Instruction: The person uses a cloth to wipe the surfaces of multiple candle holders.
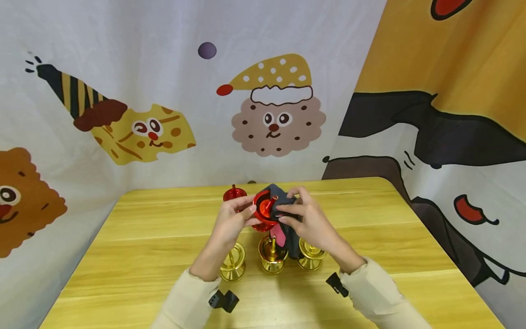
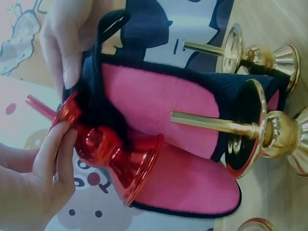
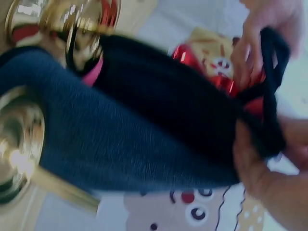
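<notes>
A shiny red candle holder (image 1: 263, 209), with a dish top and a thin central spike, is tilted above the table. My left hand (image 1: 233, 218) pinches its dish rim between thumb and fingers; in the left wrist view its flared foot (image 2: 139, 171) points down to the right. My right hand (image 1: 309, 220) grips a dark cloth (image 1: 292, 240) against the opposite side of that dish. The cloth has pink panels (image 2: 159, 96) and a hanging loop (image 2: 103, 33). Its lower end drapes between gold candle holders, partly hiding the one on the right (image 1: 311, 256).
Two more gold candle holders, one in the middle (image 1: 273, 265) and one at left (image 1: 233, 269), stand nearest me on the wooden table (image 1: 164, 256). Another red candle holder (image 1: 234, 193) stands behind my left hand. A cartoon-printed curtain (image 1: 164, 36) hangs behind the table.
</notes>
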`<state>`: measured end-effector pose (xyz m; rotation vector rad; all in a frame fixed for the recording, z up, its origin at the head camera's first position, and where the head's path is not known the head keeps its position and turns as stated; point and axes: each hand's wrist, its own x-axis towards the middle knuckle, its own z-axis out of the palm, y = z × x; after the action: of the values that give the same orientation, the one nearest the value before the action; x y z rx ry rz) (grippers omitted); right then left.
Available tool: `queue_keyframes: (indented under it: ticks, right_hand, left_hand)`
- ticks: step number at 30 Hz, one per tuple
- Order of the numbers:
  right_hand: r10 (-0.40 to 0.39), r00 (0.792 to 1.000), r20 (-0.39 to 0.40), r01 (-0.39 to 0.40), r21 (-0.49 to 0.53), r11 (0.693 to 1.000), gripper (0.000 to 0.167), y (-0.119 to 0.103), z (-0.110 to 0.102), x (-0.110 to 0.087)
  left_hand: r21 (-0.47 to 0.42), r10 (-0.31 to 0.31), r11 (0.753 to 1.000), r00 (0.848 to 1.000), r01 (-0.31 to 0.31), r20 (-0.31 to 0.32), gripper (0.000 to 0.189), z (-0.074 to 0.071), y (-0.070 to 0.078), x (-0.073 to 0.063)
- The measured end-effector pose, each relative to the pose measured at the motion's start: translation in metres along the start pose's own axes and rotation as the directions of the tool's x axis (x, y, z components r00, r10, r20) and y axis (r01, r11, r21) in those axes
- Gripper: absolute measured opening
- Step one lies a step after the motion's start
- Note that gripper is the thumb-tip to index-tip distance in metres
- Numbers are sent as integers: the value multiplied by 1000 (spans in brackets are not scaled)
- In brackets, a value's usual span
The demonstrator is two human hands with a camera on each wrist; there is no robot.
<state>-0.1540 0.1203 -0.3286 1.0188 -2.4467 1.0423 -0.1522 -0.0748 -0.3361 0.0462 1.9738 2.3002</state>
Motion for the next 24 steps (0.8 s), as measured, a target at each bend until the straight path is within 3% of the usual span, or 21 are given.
queue_keyframes:
  ticks: [5, 10, 13, 18, 24]
  right_hand:
    - [14, 999, -47, -15, -24, 1000, 20, -3, 3, 0]
    - [-74, 997, -14, 74, -39, 996, 19, 2, -4, 8]
    - [-65, 998, 5, 65, -6, 998, 18, 5, -6, 11]
    - [66, 998, -3, -65, 97, 993, 18, 7, -3, 9]
    - [188, 981, -54, -175, 183, 967, 18, 7, 1, 5]
  left_hand:
    - [39, 22, 999, 999, -23, 49, 31, -1, 0, 1]
    - [137, 13, 990, 987, -35, 161, 32, -6, 3, 3]
    - [178, 20, 983, 983, -53, 183, 32, -7, 4, 4]
    - [172, 25, 984, 995, -41, 93, 31, -2, 3, 5]
    - [161, 22, 987, 1000, -21, -7, 27, 2, 2, 3]
